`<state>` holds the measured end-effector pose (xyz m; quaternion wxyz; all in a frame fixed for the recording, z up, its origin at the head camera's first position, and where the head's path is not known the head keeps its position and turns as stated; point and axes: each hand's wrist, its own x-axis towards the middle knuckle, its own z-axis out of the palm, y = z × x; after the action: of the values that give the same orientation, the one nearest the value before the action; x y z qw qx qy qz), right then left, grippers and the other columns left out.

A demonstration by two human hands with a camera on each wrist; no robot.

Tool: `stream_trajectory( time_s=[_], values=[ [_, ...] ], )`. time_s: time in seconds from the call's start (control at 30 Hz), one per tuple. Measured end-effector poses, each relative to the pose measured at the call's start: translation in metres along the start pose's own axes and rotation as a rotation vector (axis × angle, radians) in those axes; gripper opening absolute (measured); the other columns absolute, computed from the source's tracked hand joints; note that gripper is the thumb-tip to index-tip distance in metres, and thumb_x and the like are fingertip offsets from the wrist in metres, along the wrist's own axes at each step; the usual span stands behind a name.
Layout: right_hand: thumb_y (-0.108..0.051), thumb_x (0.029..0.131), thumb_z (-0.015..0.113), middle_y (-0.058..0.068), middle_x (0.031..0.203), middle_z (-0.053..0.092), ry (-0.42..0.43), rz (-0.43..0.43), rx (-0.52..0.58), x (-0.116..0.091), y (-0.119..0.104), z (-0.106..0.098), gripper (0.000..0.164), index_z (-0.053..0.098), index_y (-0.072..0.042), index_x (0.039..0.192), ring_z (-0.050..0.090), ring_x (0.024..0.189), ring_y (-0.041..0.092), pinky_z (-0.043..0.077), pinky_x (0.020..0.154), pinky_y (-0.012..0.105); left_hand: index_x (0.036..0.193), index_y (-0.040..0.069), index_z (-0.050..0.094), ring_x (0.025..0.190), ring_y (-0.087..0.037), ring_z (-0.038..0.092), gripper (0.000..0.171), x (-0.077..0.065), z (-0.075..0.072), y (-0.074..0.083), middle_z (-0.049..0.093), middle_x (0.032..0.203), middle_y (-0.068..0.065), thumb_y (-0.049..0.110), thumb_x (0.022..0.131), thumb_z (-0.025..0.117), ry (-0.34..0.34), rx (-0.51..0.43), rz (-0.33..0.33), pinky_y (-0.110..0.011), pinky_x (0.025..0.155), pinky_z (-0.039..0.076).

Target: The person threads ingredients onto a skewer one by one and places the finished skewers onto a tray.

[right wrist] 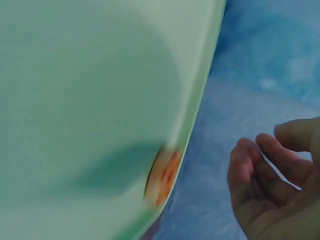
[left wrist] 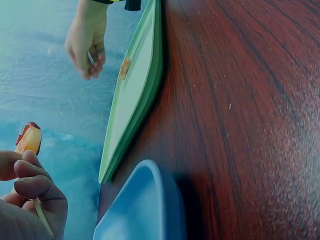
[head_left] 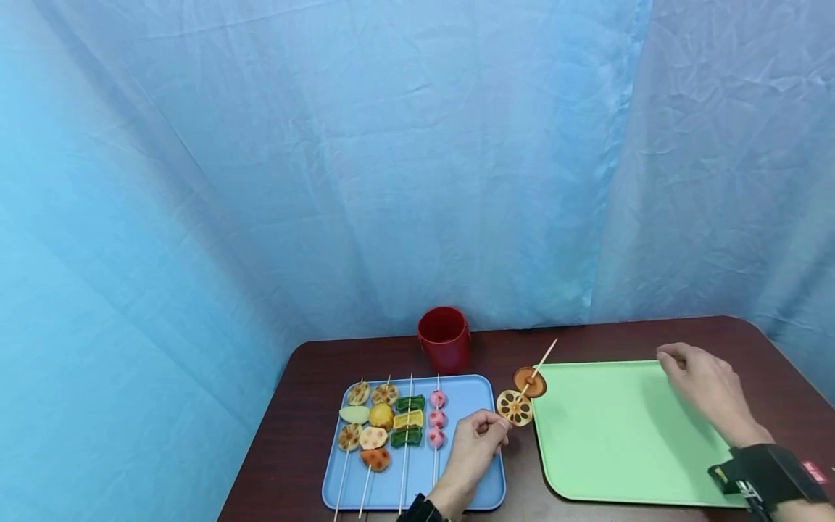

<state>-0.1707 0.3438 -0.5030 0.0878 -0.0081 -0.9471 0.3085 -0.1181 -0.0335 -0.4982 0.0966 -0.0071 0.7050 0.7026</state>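
Observation:
My left hand (head_left: 475,446) pinches a skewer (head_left: 548,354) between thumb and fingers, above the gap between the two trays. On the skewer sit a lotus root slice (head_left: 514,408) and a round brown piece (head_left: 530,382), perhaps a mushroom cap. In the left wrist view, the stick's lower end comes out below the fingers. My right hand (head_left: 707,391) hovers over the far right part of the green tray (head_left: 626,435), fingers loosely curled around nothing. An orange-brown food piece (right wrist: 162,177) lies at that tray's edge near the right hand, and the head view does not show it.
On the left, a blue tray (head_left: 470,391) bears several skewers, including one with pink balls (head_left: 436,418) and one with green and yellow pieces (head_left: 407,420). Behind it stands a red bucket (head_left: 445,341). Blue cloth (head_left: 417,181) hangs behind the dark wooden table (head_left: 280,449).

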Motion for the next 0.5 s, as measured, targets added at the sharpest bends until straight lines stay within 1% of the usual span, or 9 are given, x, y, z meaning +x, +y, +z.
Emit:
stream_trajectory(
  time_s=[0.07, 0.13, 0.2, 0.3, 0.4, 0.5],
  values=[
    [-0.022, 0.106, 0.057, 0.030, 0.111, 0.067, -0.017, -0.005, -0.052, 0.003, 0.012, -0.006, 0.037, 0.064, 0.008, 0.126, 0.063, 0.091, 0.046, 0.046, 0.066, 0.051, 0.094, -0.009, 0.069, 0.064, -0.009, 0.049, 0.016, 0.000, -0.001, 0.000, 0.059, 0.070, 0.003, 0.008, 0.093, 0.067, -0.002, 0.001, -0.008, -0.018, 0.057, 0.038],
    [-0.020, 0.105, 0.058, 0.033, 0.112, 0.064, -0.047, -0.005, -0.090, 0.005, 0.021, -0.010, 0.037, 0.063, 0.010, 0.126, 0.060, 0.094, 0.050, 0.046, 0.067, 0.056, 0.095, -0.009, 0.069, 0.064, -0.009, 0.048, 0.017, 0.001, -0.002, 0.000, 0.059, 0.070, 0.003, 0.008, 0.093, 0.067, -0.004, 0.000, -0.007, -0.018, 0.057, 0.038],
    [-0.022, 0.104, 0.060, 0.036, 0.113, 0.062, -0.086, 0.001, -0.125, 0.007, 0.028, -0.014, 0.040, 0.062, 0.012, 0.125, 0.058, 0.097, 0.053, 0.046, 0.068, 0.058, 0.094, -0.009, 0.069, 0.063, -0.008, 0.048, 0.017, 0.001, -0.003, -0.001, 0.058, 0.070, 0.003, 0.008, 0.094, 0.067, -0.004, 0.003, -0.007, -0.018, 0.057, 0.037],
    [-0.025, 0.102, 0.063, 0.036, 0.111, 0.062, -0.164, 0.002, -0.151, 0.011, 0.036, -0.018, 0.047, 0.060, 0.016, 0.125, 0.058, 0.096, 0.054, 0.047, 0.069, 0.059, 0.094, -0.008, 0.069, 0.062, -0.007, 0.047, 0.017, 0.001, -0.005, -0.002, 0.058, 0.070, 0.003, 0.009, 0.094, 0.067, -0.006, 0.011, -0.009, -0.018, 0.056, 0.036],
    [-0.025, 0.101, 0.065, 0.031, 0.103, 0.066, -0.221, -0.009, -0.161, 0.013, 0.042, -0.018, 0.048, 0.060, 0.018, 0.123, 0.062, 0.085, 0.046, 0.050, 0.065, 0.053, 0.095, -0.008, 0.069, 0.062, -0.006, 0.047, 0.017, 0.001, -0.006, -0.002, 0.058, 0.070, 0.003, 0.009, 0.094, 0.067, -0.006, 0.016, -0.012, -0.018, 0.056, 0.036],
    [-0.023, 0.100, 0.067, 0.023, 0.094, 0.067, -0.237, -0.020, -0.164, 0.013, 0.046, -0.017, 0.045, 0.062, 0.017, 0.118, 0.062, 0.075, 0.035, 0.049, 0.059, 0.046, 0.095, -0.008, 0.069, 0.062, -0.006, 0.047, 0.017, 0.001, -0.006, -0.002, 0.058, 0.070, 0.003, 0.009, 0.094, 0.067, -0.006, 0.014, -0.016, -0.018, 0.056, 0.036]
  ],
)
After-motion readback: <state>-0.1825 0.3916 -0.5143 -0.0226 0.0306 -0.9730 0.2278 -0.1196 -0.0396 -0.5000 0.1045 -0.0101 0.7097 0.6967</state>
